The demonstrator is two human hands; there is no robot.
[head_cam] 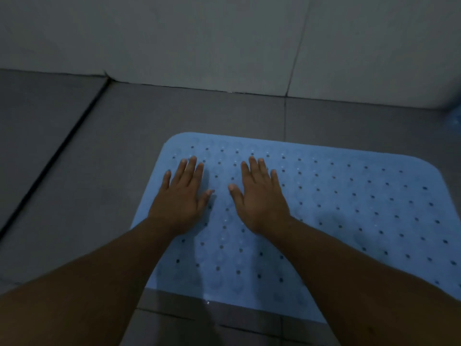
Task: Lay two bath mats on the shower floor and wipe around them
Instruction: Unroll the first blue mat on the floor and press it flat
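A light blue bath mat [349, 208] with rows of small holes lies flat on the grey tiled shower floor [112, 151]. My left hand [183, 196] rests palm down on the mat's left part, fingers spread. My right hand [259, 196] lies palm down beside it, a little to the right, fingers also spread. Neither hand holds anything. At the far right edge a second blue thing [454, 121] shows only partly; what it is cannot be told.
A pale tiled wall [224, 41] rises behind the mat. A dark groove [50, 158] runs diagonally across the floor on the left. Bare grey floor lies left of and behind the mat.
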